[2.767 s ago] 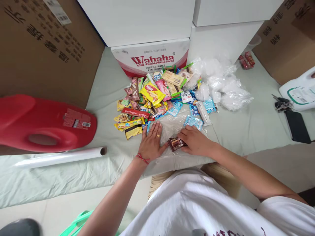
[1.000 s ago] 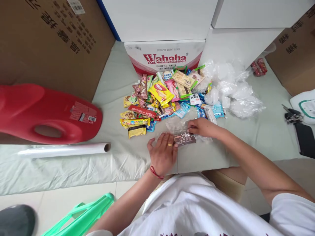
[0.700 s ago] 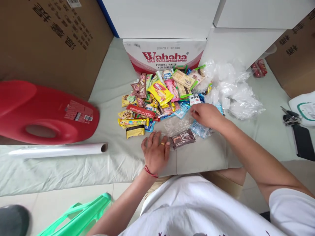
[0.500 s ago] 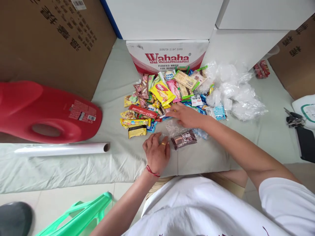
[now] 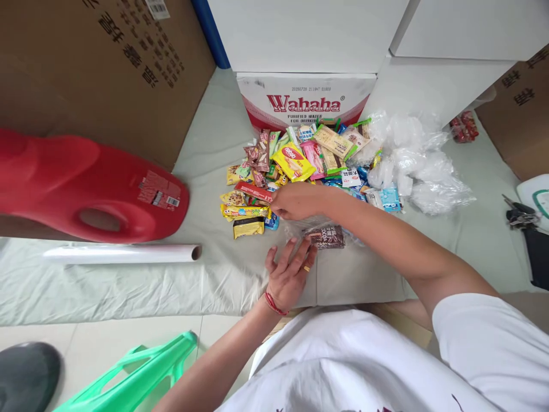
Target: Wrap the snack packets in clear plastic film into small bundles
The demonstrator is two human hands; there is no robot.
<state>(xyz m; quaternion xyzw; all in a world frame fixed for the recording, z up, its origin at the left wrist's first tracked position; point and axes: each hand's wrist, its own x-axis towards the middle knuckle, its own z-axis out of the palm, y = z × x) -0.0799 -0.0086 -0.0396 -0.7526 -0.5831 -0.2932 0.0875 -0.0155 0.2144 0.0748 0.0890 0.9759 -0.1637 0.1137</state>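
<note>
My right hand (image 5: 298, 200) reaches over the front of a heap of wrapped snacks, its fingers curled closed around the right end of a red snack packet (image 5: 252, 191). Below it, my left hand (image 5: 289, 274) lies with fingers spread, fingertips on the edge of a clear plastic bag (image 5: 294, 230). In that bag is a dark brown cocoa snack packet (image 5: 328, 237), partly covered by my left fingers. Yellow packets (image 5: 249, 228) lie left of my hands. A yellow wafer packet (image 5: 293, 163) tops the heap behind my right hand.
A Wahaha carton (image 5: 306, 94) stands behind the heap, with crumpled clear bags (image 5: 424, 163) to its right. On the left are a red jug (image 5: 128, 189) and a white roll (image 5: 124, 254). Keys (image 5: 521, 216) lie far right. A green stool (image 5: 141, 372) stands on the floor.
My right hand has moved left and closed at the red packet's end. My left hand has shifted right onto the clear bag, its fingers spreading. The view has shifted slightly.
</note>
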